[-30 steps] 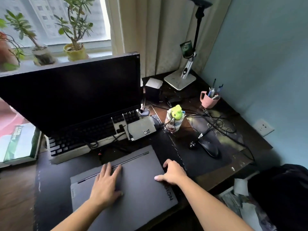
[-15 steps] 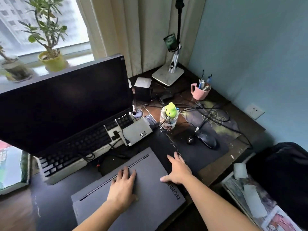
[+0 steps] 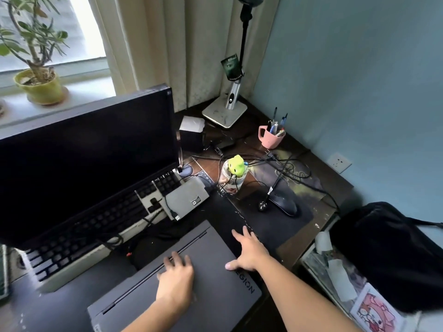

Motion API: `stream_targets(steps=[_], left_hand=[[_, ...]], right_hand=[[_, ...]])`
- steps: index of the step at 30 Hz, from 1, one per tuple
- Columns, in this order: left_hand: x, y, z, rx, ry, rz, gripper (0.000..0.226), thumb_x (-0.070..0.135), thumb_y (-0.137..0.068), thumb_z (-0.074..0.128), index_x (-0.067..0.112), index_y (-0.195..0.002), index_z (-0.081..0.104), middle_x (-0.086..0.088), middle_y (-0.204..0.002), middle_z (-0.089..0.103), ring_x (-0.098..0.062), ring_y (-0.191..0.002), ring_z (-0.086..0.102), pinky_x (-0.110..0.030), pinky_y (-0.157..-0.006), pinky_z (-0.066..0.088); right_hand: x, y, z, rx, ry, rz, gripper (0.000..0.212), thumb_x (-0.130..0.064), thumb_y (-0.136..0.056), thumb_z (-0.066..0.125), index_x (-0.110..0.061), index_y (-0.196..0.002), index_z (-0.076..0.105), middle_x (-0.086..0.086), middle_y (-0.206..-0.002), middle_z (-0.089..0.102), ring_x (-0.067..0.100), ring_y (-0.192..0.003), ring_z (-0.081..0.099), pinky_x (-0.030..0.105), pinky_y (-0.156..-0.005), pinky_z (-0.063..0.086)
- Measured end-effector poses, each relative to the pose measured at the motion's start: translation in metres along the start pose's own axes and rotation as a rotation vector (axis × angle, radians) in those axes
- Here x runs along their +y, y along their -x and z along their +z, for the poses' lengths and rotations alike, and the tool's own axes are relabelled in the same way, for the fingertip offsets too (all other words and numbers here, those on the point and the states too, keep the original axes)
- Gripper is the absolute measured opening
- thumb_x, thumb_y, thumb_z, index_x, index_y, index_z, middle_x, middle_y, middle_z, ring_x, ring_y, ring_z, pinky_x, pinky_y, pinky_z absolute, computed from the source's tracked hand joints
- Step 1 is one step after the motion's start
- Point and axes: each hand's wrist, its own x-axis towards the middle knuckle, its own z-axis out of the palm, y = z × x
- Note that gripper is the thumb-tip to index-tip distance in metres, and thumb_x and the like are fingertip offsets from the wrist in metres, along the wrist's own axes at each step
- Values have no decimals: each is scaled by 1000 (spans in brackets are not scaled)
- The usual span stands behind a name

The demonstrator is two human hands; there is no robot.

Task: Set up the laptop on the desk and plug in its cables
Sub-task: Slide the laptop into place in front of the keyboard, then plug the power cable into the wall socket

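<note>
A closed grey laptop point(image 3: 215, 283) lies on the dark desk mat point(image 3: 60, 305) at the desk's front edge, lid up, its hinge side toward the monitor. My left hand point(image 3: 176, 281) rests flat on the lid, fingers spread. My right hand point(image 3: 249, 252) lies palm down across the laptop's right edge, fingers reaching onto the mat. Several black cables point(image 3: 282, 168) are tangled on the desk behind the mouse point(image 3: 284, 204). A white wall socket point(image 3: 339, 162) sits low on the blue wall at the right.
A dark monitor point(image 3: 84, 164) and a keyboard point(image 3: 96, 226) stand behind the laptop, with a grey box point(image 3: 187, 200) beside them. A jar with a green toy point(image 3: 232, 176), a pink pen cup point(image 3: 271, 137) and a lamp base point(image 3: 224, 111) fill the back right. A black bag point(image 3: 383, 255) lies right of the desk.
The view has swung to the right and moved closer. Both hands stay flat on the laptop; the right one has slid further toward its right edge.
</note>
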Motion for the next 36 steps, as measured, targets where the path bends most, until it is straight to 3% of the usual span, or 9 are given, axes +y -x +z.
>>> stream_targets(steps=[9,14,17,19,22,25,26,29,36], left_hand=[[-5,4,-3,-27,7,-15,104,37,-61,82,8,-144,28,-21,-147,30,-39,-131,33,-41,-93,48],[4,0,-17,-64,-51,-72,90,30,-57,86,5,-131,43,-18,-129,45,-35,-117,46,-40,-85,50],[16,-4,-21,-88,-65,-112,63,30,-64,79,9,-118,57,-13,-119,55,-30,-110,53,-37,-83,50],[27,-8,-25,-39,-30,-135,42,33,-74,66,13,-111,64,-11,-115,62,-28,-108,58,-34,-84,50],[48,-18,-40,77,37,-101,30,32,-83,51,12,-98,67,-7,-106,69,-28,-101,64,-33,-79,49],[73,-38,-58,148,54,-2,20,36,-70,72,17,-72,67,-1,-77,68,-24,-73,68,-31,-61,53],[82,-46,-61,186,54,38,20,37,-71,72,18,-73,66,1,-77,67,-23,-75,68,-33,-62,53],[115,-68,-74,274,206,108,25,34,-88,49,19,-102,63,2,-105,66,-24,-104,61,-36,-82,50],[178,-117,-97,170,298,174,42,26,-84,52,16,-125,50,-3,-125,60,-29,-115,57,-39,-87,49]], right_hand=[[4,-4,-25,-72,262,-66,89,-55,-81,68,-36,-155,21,-2,-166,12,30,-147,27,44,-113,34],[25,-10,-52,-41,66,-61,69,-45,-85,67,-33,-148,41,3,-149,48,27,-134,47,39,-109,40],[43,-13,-63,209,1,-74,27,-39,-86,64,-30,-112,66,-2,-114,70,27,-110,63,36,-91,52],[53,-16,-70,365,-54,-57,16,-34,-90,62,-29,-105,61,-2,-108,69,27,-104,64,37,-86,52],[65,-28,-80,384,-37,-45,48,-32,-95,60,-26,-139,41,5,-137,53,32,-119,57,42,-93,47],[70,-44,-86,280,39,-36,75,-34,-97,58,-28,-156,12,9,-150,40,34,-127,51,42,-99,45],[72,-49,-87,252,79,-52,78,-34,-97,58,-29,-156,8,10,-151,38,34,-127,51,43,-99,45],[77,-63,-90,242,105,-78,74,-33,-98,57,-27,-156,13,13,-151,35,36,-127,52,43,-96,48],[84,-77,-92,276,55,-107,65,-27,-98,56,-27,-152,21,12,-148,36,35,-126,52,44,-96,49]])
